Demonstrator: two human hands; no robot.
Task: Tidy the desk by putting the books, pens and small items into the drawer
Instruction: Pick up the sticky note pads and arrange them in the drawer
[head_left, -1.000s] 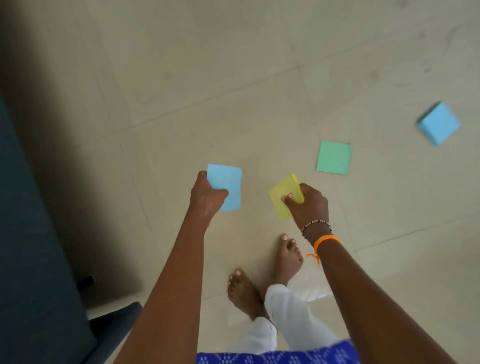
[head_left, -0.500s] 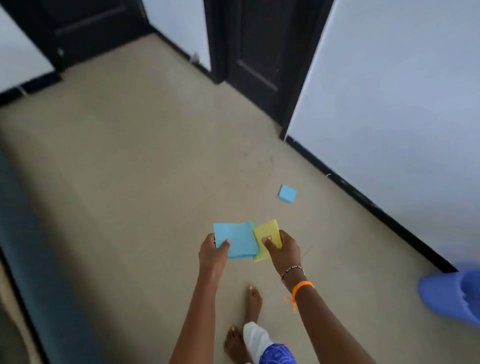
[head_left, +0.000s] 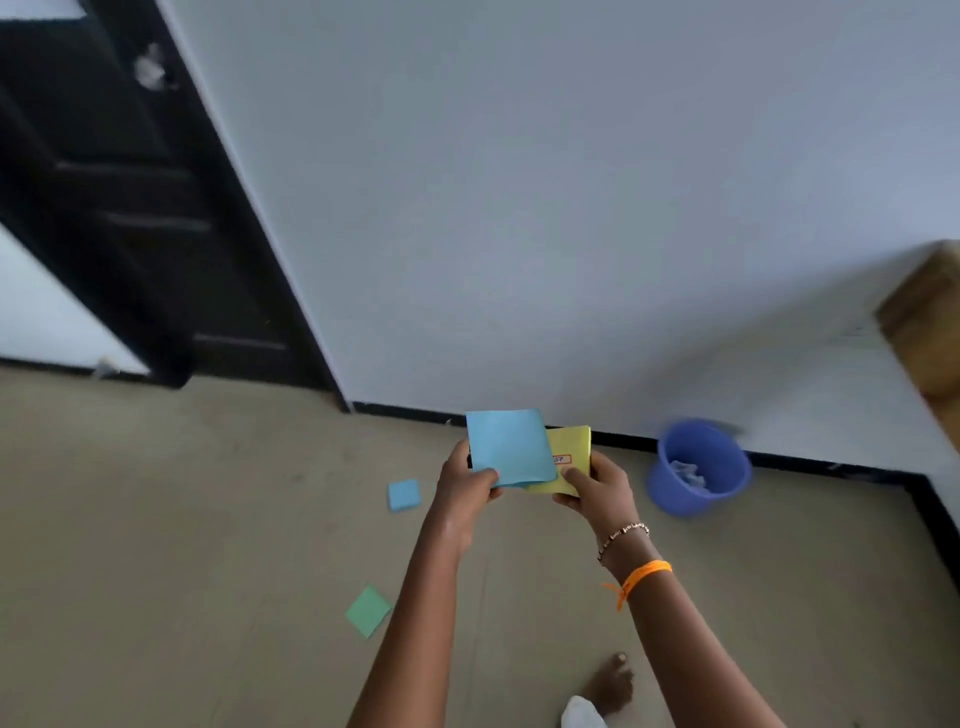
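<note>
My left hand (head_left: 465, 488) grips a blue sticky-note pad (head_left: 509, 453) by its lower left corner. My right hand (head_left: 597, 486) holds a yellow sticky-note pad (head_left: 571, 454) with a small red-framed label; the blue pad overlaps its left side. Both pads are held up in front of me, above the floor. A thicker blue note block (head_left: 404, 494) lies on the floor left of my left hand. A green sticky-note pad (head_left: 368, 610) lies on the floor lower down, beside my left forearm. No desk drawer is in view.
A blue plastic bucket (head_left: 724, 488) with crumpled paper inside stands against the white wall at the right. A dark door (head_left: 130, 208) fills the upper left. A wooden furniture corner (head_left: 924, 322) juts in at the right edge. My bare foot (head_left: 610, 686) is below.
The view has swung up from the floor to the wall and bucket. My hands have brought the blue and yellow pads together until they overlap, and raised them.
</note>
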